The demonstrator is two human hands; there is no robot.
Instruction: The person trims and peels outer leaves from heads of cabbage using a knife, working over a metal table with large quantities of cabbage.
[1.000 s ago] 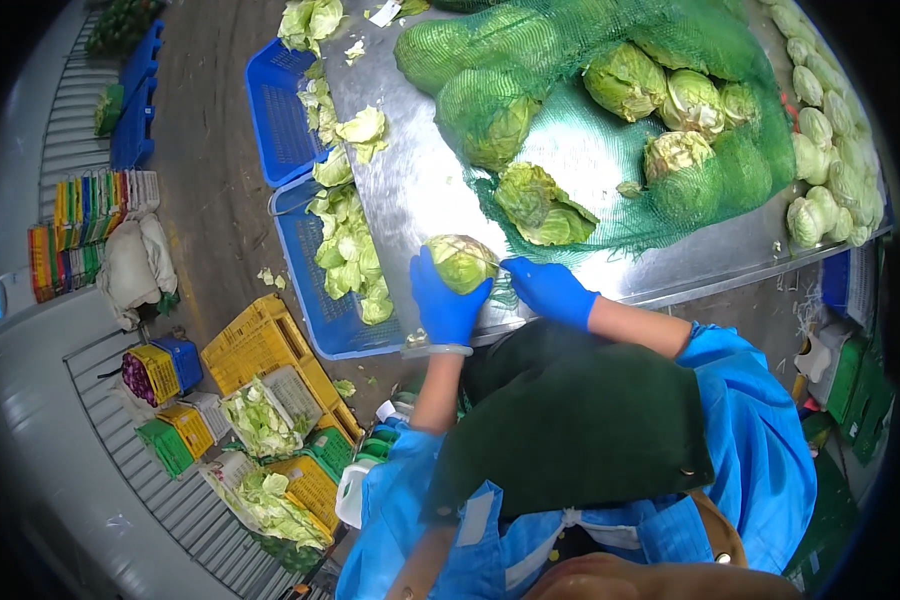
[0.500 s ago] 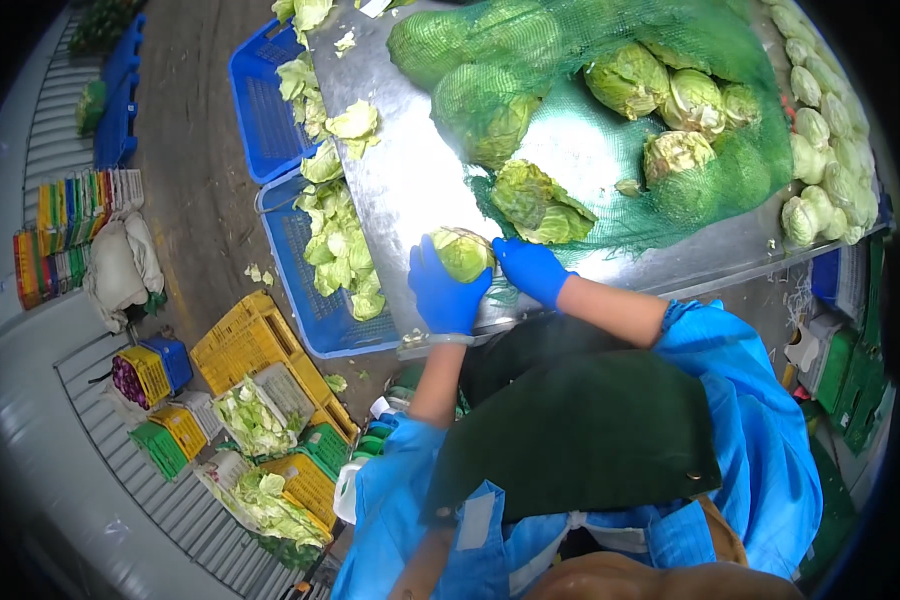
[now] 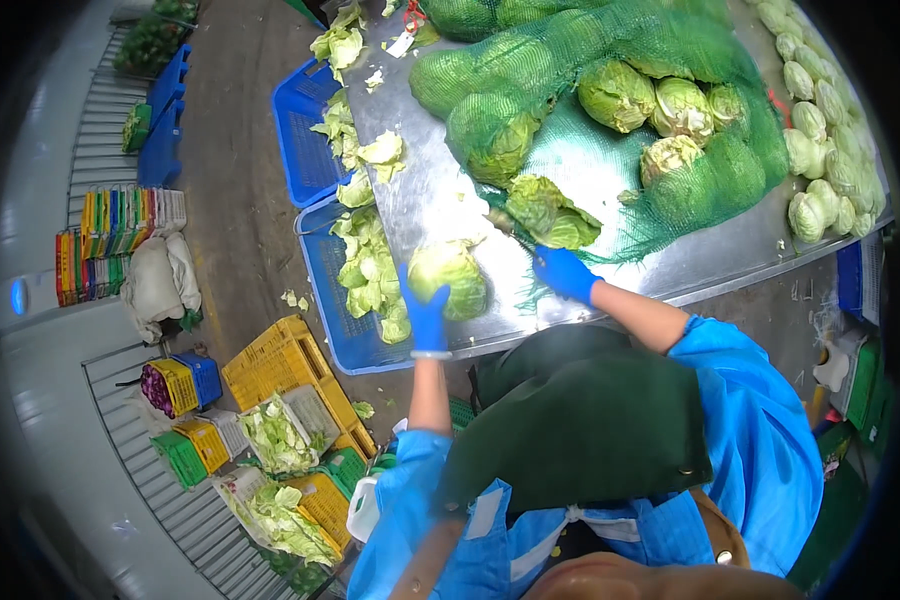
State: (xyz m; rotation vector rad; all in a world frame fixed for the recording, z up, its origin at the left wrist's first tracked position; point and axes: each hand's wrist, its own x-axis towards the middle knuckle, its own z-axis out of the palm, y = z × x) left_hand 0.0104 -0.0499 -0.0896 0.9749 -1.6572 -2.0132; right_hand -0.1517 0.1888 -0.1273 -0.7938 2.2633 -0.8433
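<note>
A crate (image 3: 322, 262) holds leaves (image 3: 362, 262); at its three o'clock, the left hand (image 3: 426, 320) grasps a cabbage (image 3: 452, 280) over the table (image 3: 407, 185); at the cabbage's three o'clock, the right hand (image 3: 567, 274) curls, whether gripping anything I cannot tell; netting (image 3: 610, 155) lies at that hand's one o'clock.

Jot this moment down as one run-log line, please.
left hand: holding cabbage at metal table | right hand: apart from that cabbage, grip unclear | nearby: green net, blue crate with leaves
</note>
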